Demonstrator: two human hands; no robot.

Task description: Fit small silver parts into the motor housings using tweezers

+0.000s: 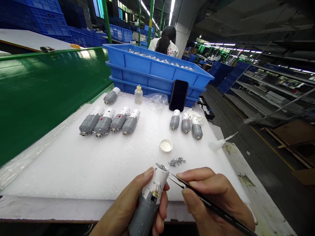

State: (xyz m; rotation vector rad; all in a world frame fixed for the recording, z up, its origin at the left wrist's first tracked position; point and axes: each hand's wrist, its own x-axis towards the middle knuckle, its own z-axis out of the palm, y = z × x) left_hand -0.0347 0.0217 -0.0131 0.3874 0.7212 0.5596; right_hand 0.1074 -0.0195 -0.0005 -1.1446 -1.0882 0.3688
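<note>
My left hand [128,209] is wrapped round a grey gear motor with a white end cap [150,200], held upright at the near edge of the white foam pad [98,164]. My right hand [211,200] pinches black tweezers [197,196], whose tips touch the top of the motor's white cap. Just beyond lie a small heap of tiny metal parts [176,161] and a little white dish [166,145].
Several finished motors [108,121] lie in a row at the left, three more [186,124] at the right, one [111,96] farther back. A small bottle [138,94], a black phone [178,95] and stacked blue crates [152,70] stand behind. A green conveyor [44,91] runs left; a person [166,42] works beyond.
</note>
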